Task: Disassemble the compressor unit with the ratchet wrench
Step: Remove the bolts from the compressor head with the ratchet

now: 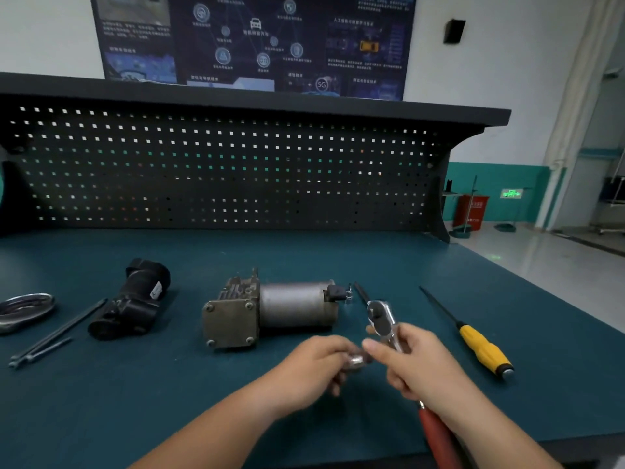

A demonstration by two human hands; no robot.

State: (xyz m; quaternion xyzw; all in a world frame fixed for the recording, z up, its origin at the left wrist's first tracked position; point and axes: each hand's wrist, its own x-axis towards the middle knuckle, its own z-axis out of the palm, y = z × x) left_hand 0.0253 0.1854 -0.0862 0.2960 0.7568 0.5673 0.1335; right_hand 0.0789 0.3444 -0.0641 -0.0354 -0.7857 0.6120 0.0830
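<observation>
Now the compressor [270, 309] lies on its side in the middle of the table [236, 418], just past both hands. It looks like heavy, hard metal. I think the round gray body or the square left end is best to hold. The right hand [416, 363] wraps its fingers round the wrench [382, 319], which is stiff, shiny and maybe slippery. The left hand [314, 363] pinches a small silver socket [355, 361] close to it. The table top is flat and dark green. A screwdriver [483, 350] lies right, and a black part [135, 299] and long bolts [57, 333] lie left. A board with holes [220, 170] stands far back.
</observation>
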